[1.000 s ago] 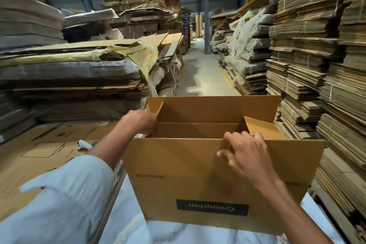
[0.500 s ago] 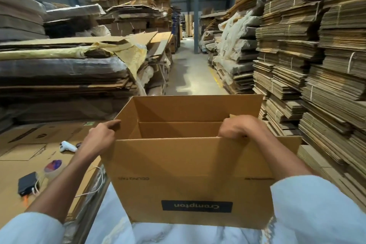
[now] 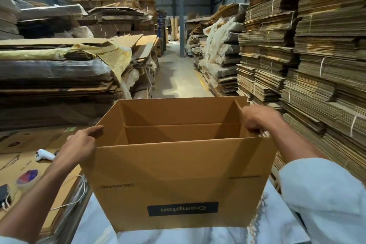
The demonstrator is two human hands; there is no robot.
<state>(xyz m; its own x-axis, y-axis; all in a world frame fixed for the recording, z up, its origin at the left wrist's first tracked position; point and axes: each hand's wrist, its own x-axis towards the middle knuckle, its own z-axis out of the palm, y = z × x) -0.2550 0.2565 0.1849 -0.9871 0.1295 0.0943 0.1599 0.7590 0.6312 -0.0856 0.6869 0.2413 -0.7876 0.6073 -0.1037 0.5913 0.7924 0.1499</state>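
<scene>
Open cardboard box [image 3: 178,172], "Crompton" printed upside down on its near wall, stands upright on a pale surface [image 3: 93,226] directly before the person. The left hand [image 3: 79,144] grips the box's upper left corner, thumb along the flap edge, fingers hidden behind the wall. The right hand [image 3: 257,119], slightly blurred, grips the upper right corner with fingers curled over the rim. The top flaps stand raised. Left of the box, a white handheld device [image 3: 44,155] lies on flattened cardboard [image 3: 19,144]. Beyond, bundled carton stacks [image 3: 320,77] flank a concrete aisle [image 3: 178,79] that leads to a grey pillar [image 3: 180,16].
</scene>
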